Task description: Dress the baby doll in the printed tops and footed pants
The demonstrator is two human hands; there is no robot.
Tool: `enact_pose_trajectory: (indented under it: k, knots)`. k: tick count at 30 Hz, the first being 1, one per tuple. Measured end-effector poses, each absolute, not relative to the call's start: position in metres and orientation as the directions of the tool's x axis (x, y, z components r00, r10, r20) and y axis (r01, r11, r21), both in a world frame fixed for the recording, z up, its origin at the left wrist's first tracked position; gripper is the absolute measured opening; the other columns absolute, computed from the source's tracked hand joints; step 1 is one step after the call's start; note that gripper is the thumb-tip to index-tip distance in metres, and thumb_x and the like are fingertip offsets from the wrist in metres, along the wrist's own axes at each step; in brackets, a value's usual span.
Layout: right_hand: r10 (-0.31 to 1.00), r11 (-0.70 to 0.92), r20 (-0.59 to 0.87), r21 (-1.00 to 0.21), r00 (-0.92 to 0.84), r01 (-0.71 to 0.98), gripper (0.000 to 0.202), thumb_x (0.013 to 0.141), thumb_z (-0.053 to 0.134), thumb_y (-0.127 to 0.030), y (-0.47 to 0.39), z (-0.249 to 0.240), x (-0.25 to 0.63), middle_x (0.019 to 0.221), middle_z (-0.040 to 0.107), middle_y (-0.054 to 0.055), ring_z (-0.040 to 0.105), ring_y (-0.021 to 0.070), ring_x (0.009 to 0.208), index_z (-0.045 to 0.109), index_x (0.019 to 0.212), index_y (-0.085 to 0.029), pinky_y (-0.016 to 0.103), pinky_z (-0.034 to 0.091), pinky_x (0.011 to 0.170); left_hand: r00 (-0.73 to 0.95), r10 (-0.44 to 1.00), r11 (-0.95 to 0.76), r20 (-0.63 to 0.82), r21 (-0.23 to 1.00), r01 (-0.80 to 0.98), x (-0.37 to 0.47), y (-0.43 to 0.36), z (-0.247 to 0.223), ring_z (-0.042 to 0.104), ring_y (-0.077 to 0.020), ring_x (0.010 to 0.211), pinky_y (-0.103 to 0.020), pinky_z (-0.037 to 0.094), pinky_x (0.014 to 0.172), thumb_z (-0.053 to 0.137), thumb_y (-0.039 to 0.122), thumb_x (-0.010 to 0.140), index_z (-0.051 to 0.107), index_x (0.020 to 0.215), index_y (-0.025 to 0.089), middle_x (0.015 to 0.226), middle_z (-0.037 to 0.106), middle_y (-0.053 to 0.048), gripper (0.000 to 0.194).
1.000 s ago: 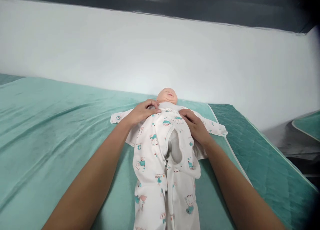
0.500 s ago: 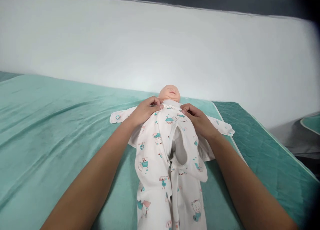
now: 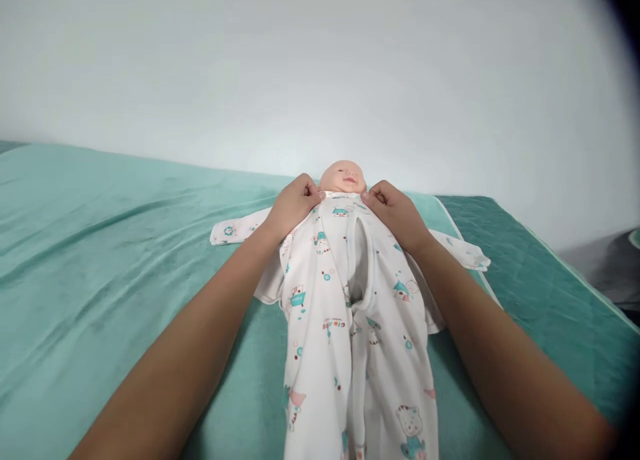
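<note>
A baby doll [image 3: 343, 175] lies on its back, its head toward the wall and its face up. White split-crotch baby pants [image 3: 320, 300] with teal and pink animal prints cover its front, their waistband drawn up to the chin. My left hand [image 3: 296, 203] pinches the waistband at its left corner, and my right hand [image 3: 393, 210] pinches the right corner. Beneath the pants is a matching long-sleeved shirt, its left sleeve [image 3: 235, 229] and right sleeve [image 3: 463, 252] spread out flat. The legs of the pants run toward me; the doll's body is hidden.
A light green sheet [image 3: 125, 247] with some creases lies under the doll. To the right is a darker green quilted cover [image 3: 540, 287] with a pale edge. A white wall [image 3: 300, 73] rises just behind the doll's head.
Both hands have moved up toward the doll's chin, pulling the waistband with them. The pants are now stretched flatter and cover the neckline. The camera view has shifted slightly.
</note>
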State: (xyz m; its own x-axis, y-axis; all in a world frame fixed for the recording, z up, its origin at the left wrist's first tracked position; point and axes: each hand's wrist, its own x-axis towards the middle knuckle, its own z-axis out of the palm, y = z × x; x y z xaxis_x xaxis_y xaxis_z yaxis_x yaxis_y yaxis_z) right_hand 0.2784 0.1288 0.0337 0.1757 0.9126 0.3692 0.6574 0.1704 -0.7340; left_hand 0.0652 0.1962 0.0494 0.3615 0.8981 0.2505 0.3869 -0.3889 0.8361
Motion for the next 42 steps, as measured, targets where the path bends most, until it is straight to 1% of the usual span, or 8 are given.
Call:
enact_pose_trajectory:
  k: [6, 15, 21, 26, 31, 33, 37, 42]
  knots:
    - [0.862, 0.203, 0.464, -0.683, 0.203, 0.702, 0.023, 0.088, 0.057, -0.043, 0.132, 0.025, 0.277, 0.068, 0.051, -0.003, 0.044, 0.0145, 0.066, 0.050, 0.076, -0.024, 0.029, 0.032, 0.064, 0.352, 0.893, -0.404, 0.280, 0.843, 0.354, 0.065, 0.194, 0.045, 0.051, -0.0155, 0.072, -0.031, 0.041, 0.075, 0.062, 0.028, 0.082, 0.051, 0.077, 0.021, 0.073, 0.058, 0.002, 0.013]
    - [0.895, 0.202, 0.378, -0.815, 0.235, 0.543, 0.026, 0.084, 0.061, -0.048, 0.137, 0.020, 0.281, 0.071, 0.056, -0.002, 0.047, 0.0145, 0.067, 0.056, 0.077, -0.023, 0.030, 0.038, 0.067, 0.407, 0.843, -0.473, 0.352, 0.845, 0.249, 0.063, 0.194, 0.038, 0.062, -0.0179, 0.092, -0.032, 0.045, 0.088, 0.062, 0.028, 0.082, 0.066, 0.095, 0.020, 0.097, 0.068, -0.003, 0.016]
    - [0.814, 0.289, 0.503, -0.785, 0.291, 0.549, 0.018, 0.086, 0.056, -0.037, 0.104, 0.013, 0.278, 0.097, 0.066, 0.004, 0.057, 0.0195, 0.091, 0.065, 0.094, -0.024, 0.036, 0.044, 0.088, 0.399, 0.772, -0.626, 0.495, 0.701, 0.342, 0.039, 0.162, 0.027, 0.057, -0.0205, 0.113, -0.034, 0.041, 0.103, 0.051, 0.030, 0.091, 0.071, 0.105, 0.024, 0.116, 0.064, -0.007, 0.026]
    - [0.754, 0.300, 0.546, -0.780, 0.364, 0.549, 0.024, 0.092, 0.051, -0.033, 0.021, 0.009, 0.258, 0.117, 0.063, 0.007, 0.056, 0.0217, 0.111, 0.063, 0.111, -0.025, 0.042, 0.043, 0.100, 0.420, 0.736, -0.670, 0.532, 0.479, 0.567, 0.009, 0.126, 0.007, 0.039, -0.0281, 0.136, -0.045, 0.028, 0.116, 0.054, 0.024, 0.088, 0.059, 0.132, 0.025, 0.147, 0.045, -0.010, 0.044]
    - [0.755, 0.346, 0.606, -0.693, 0.251, 0.633, 0.020, 0.091, 0.057, -0.025, -0.098, -0.001, 0.212, 0.124, 0.060, 0.007, 0.055, 0.0226, 0.119, 0.061, 0.111, -0.025, 0.046, 0.043, 0.104, 0.378, 0.737, -0.622, 0.561, 0.343, 0.704, -0.019, 0.079, -0.008, 0.039, -0.0315, 0.134, -0.049, 0.035, 0.112, 0.046, 0.009, 0.087, 0.062, 0.125, 0.015, 0.142, 0.049, -0.015, 0.041]
    - [0.757, 0.360, 0.626, -0.638, 0.187, 0.681, 0.023, 0.090, 0.060, -0.022, -0.137, -0.003, 0.192, 0.131, 0.057, 0.008, 0.051, 0.0237, 0.125, 0.060, 0.112, -0.025, 0.048, 0.041, 0.107, 0.351, 0.744, -0.608, 0.569, 0.359, 0.708, -0.029, 0.048, -0.012, 0.047, -0.0292, 0.126, -0.046, 0.040, 0.107, 0.043, 0.011, 0.091, 0.062, 0.121, 0.016, 0.133, 0.056, -0.014, 0.037]
    - [0.807, 0.348, 0.583, -0.591, 0.088, 0.727, 0.031, 0.089, 0.060, -0.020, -0.183, -0.001, 0.157, 0.141, 0.050, 0.009, 0.040, 0.0263, 0.136, 0.055, 0.119, -0.025, 0.051, 0.041, 0.109, 0.328, 0.800, -0.582, 0.503, 0.517, 0.628, -0.048, -0.026, -0.018, 0.058, -0.0242, 0.109, -0.042, 0.047, 0.096, 0.044, 0.020, 0.096, 0.061, 0.114, 0.021, 0.117, 0.064, -0.008, 0.025]
    - [0.860, 0.148, 0.506, -0.372, 0.066, 0.917, 0.023, 0.087, 0.059, -0.019, -0.189, 0.007, 0.128, 0.147, 0.045, 0.011, 0.031, 0.0322, 0.142, 0.059, 0.110, -0.022, 0.058, 0.033, 0.112, 0.330, 0.844, -0.531, 0.422, 0.744, 0.407, -0.051, -0.100, -0.018, 0.058, -0.0199, 0.104, -0.038, 0.045, 0.094, 0.055, 0.022, 0.092, 0.059, 0.108, 0.022, 0.108, 0.064, -0.005, 0.016]
